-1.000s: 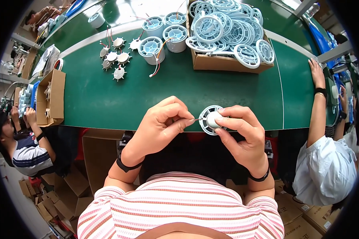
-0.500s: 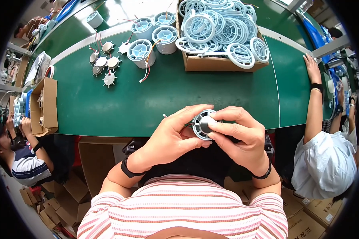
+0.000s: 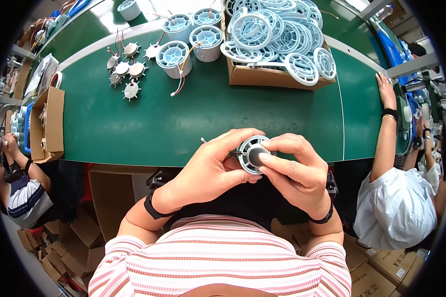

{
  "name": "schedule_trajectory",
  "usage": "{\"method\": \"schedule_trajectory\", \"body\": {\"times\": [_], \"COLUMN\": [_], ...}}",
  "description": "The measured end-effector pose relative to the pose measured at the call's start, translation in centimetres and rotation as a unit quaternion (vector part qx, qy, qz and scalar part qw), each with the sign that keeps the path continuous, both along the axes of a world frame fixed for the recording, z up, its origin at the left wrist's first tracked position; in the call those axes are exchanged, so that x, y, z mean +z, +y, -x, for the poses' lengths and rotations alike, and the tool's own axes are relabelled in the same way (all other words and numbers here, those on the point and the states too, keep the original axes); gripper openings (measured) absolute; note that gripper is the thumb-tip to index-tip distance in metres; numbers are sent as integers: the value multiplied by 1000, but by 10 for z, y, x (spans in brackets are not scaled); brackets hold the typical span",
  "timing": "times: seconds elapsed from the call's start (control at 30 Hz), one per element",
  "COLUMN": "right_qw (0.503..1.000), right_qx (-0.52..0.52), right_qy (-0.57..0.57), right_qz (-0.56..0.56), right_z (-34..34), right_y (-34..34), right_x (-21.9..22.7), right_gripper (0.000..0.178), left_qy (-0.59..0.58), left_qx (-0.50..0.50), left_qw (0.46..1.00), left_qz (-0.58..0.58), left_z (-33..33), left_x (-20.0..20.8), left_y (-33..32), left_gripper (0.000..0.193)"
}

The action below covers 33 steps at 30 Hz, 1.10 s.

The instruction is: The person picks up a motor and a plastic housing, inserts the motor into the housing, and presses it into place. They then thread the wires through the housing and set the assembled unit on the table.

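Close to my body, past the table's near edge, my left hand (image 3: 200, 166) wraps round a light-blue spoked plastic housing (image 3: 243, 150), its open end turned up. A round silver-and-dark disc (image 3: 254, 156), like a small motor, sits in the middle of that end. My right hand (image 3: 302, 171) has thumb and fingers closed on the disc and the housing's rim. A thin dark wire runs out between my left fingers, and a small white connector (image 3: 203, 140) shows beyond that hand. The housing's lower part is hidden by my hands.
On the green table (image 3: 198, 119) lie several spoked discs (image 3: 131, 90) with wires. Several light-blue cylinders (image 3: 173, 69) stand beside a cardboard box (image 3: 277, 78) heaped with light-blue rings (image 3: 287, 37). Another open box (image 3: 54, 123) is at left. Co-workers sit either side; one's arm (image 3: 385, 128) rests at right.
The head view has shifted slightly, so the table items sit a little higher. Both hands keep their hold, with the disc's dark face slightly more visible. The left co-worker's hands have moved.
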State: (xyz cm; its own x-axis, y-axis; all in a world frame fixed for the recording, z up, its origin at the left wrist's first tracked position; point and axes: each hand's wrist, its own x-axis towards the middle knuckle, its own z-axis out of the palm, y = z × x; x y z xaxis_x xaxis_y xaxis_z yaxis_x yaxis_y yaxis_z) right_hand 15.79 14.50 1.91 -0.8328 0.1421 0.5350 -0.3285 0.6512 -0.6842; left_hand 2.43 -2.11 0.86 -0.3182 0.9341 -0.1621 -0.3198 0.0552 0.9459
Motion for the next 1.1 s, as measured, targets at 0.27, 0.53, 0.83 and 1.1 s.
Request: {"method": "schedule_trajectory", "body": {"times": [0.27,0.53,0.83,1.1], "right_qw": [996,998,982,999], "right_qx": [-4,-19,-72,-21], "right_qy": [-53,-67,-20,-24], "right_qz": [70,2,-172,8], "right_z": [-2,-2,-13,-25], "right_y": [0,-2,-11,-14], "right_x": [4,8,-1,-14], "right_gripper": [35,34,28,59], "left_qy": [5,3,-38,76], "left_qx": [-3,-7,-23,13], "left_qw": [1000,1000,998,996], "left_qz": [15,14,39,-49], "left_z": [1,2,4,-8], "left_x": [6,0,5,-5], "left_y": [0,0,0,-3], "left_gripper": [60,61,63,60]}}
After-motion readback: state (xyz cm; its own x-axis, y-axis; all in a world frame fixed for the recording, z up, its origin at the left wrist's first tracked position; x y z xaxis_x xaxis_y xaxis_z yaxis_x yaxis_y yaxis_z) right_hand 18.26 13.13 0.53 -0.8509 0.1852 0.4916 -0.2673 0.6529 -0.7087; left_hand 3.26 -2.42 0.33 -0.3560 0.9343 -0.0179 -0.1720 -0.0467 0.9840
